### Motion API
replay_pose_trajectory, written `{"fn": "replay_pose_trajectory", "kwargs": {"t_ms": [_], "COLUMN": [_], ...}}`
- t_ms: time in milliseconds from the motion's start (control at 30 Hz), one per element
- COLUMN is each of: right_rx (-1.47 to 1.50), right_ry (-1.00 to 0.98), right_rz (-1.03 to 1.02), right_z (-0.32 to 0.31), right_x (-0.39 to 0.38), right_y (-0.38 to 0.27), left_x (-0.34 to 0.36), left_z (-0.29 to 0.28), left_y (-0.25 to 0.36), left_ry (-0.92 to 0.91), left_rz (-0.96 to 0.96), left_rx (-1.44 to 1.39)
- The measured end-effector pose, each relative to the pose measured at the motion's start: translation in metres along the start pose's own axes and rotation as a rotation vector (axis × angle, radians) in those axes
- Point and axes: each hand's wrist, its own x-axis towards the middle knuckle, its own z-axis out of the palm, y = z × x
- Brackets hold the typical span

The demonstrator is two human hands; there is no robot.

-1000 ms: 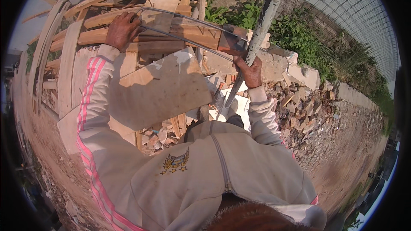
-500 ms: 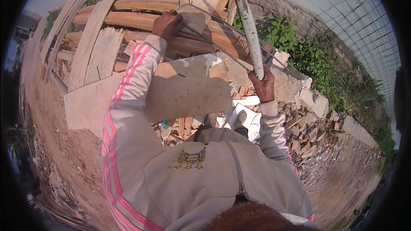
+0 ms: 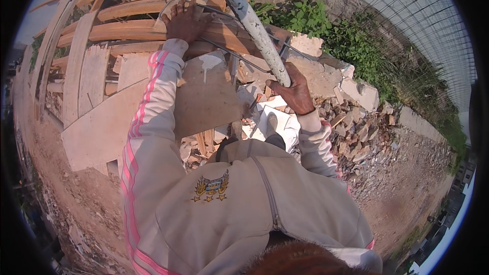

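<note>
My left hand (image 3: 187, 21) reaches up and presses on a thin dark wire (image 3: 239, 55) lying across rough wooden planks (image 3: 130, 30) at the top of the view. My right hand (image 3: 292, 90) is closed around the lower end of a long pale, mortar-stained bar (image 3: 254, 25) with a blue tip, which slants up and to the left across the planks. Both arms wear a beige jacket with pink stripes. A flat board (image 3: 204, 99) lies below my left forearm.
Stacked timber and a slatted wooden frame (image 3: 81, 81) fill the left. Broken bricks and rubble (image 3: 356, 127) lie to the right beside a low concrete wall (image 3: 356, 89) with green weeds and a wire fence behind. Bare dirt ground (image 3: 402, 198) runs at lower right.
The bar has swung from nearly upright to leaning left over the planks. My right hand stayed low on it, and my left hand stayed on the planks near the wire.
</note>
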Motion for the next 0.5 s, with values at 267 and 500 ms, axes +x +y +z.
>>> {"fn": "replay_pose_trajectory", "kwargs": {"t_ms": [267,500], "right_rx": [-0.049,-0.573], "right_ry": [0.063,0.038], "right_rz": [0.211,0.258], "right_z": [-0.137,-0.248], "right_x": [-0.062,-0.073], "right_y": [0.012,0.031], "left_x": [0.012,0.010], "left_z": [0.004,0.014], "left_y": [0.027,0.026], "left_ry": [-0.029,0.075], "left_rz": [-0.193,-0.188], "left_rx": [-0.043,0.036]}}
